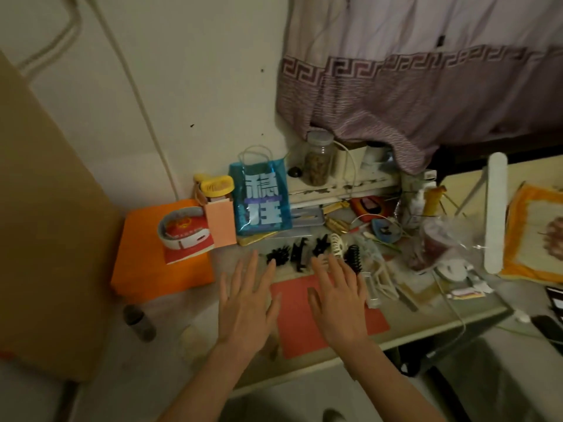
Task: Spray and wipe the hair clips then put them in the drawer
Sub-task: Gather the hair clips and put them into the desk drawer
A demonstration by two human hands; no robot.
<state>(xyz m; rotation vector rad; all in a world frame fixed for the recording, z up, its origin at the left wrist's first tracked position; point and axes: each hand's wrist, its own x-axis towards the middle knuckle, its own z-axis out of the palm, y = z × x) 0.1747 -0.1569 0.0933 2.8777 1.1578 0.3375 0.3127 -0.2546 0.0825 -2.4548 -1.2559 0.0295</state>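
Five hair clips lie in a row across the middle of a cluttered pale desk (426,318), just beyond a red rectangular mat (304,324). From left to right: a black spiky claw clip (277,256), a black long-jawed clip (298,254) with its long axis running near to far, a black claw clip (320,245), a cream plastic claw clip (337,244), and a black coiled spiral clip (354,257) also lying near to far. Both hands hover palm down, fingers spread wide and straight, holding nothing; the left hand (246,303) is just near the spiky clip, the right hand (338,303) is over the mat, its fingertips reaching the row.

Behind the clips stands a blue translucent plastic gift bag (262,202) printed with large pale Chinese characters; its contents cannot be made out. Farther right, a clear jar with a white lid (318,159) holds brown bits. At far left an orange flat box (158,269) carries a red booklet (189,242). A purple patterned curtain (426,92) hangs above.
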